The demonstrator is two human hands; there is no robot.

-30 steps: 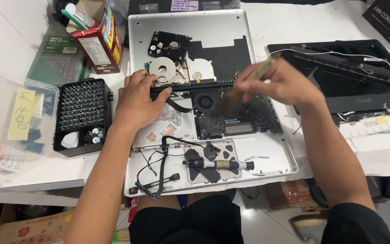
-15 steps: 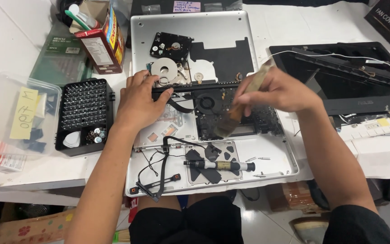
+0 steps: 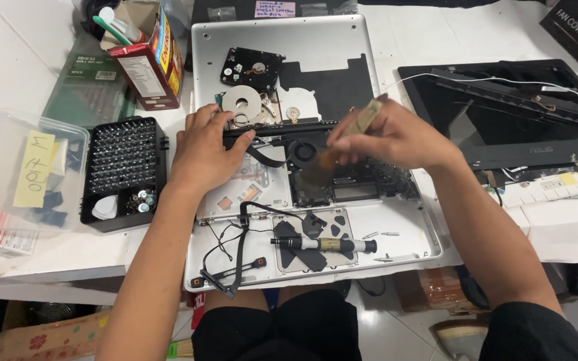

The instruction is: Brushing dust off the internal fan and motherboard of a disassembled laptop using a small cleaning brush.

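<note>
An opened silver laptop base [image 3: 396, 234] lies in front of me with its insides bare. My left hand [image 3: 203, 152] rests flat on the left middle of it, thumb on a black bar [image 3: 282, 128]. My right hand [image 3: 386, 137] is shut on a small brush [image 3: 362, 119] with a wooden handle, its bristles blurred over the dark circuit board [image 3: 342, 182] beside the fan [image 3: 302, 151]. A hard drive [image 3: 252, 70] and a silver disc [image 3: 242, 105] sit further back in the base. A black and gold screwdriver [image 3: 322, 245] lies on the trackpad area near me.
A black bit tray [image 3: 123, 164] stands left of the laptop, with a clear plastic box [image 3: 21, 174] beyond it. A red carton [image 3: 145, 63] with tools is at the back left. A black screen panel [image 3: 510, 113] with a white cable lies on the right.
My right hand has shifted slightly with the brush, which moves back and forth over the circuit board. My left hand stays pressed on the laptop base.
</note>
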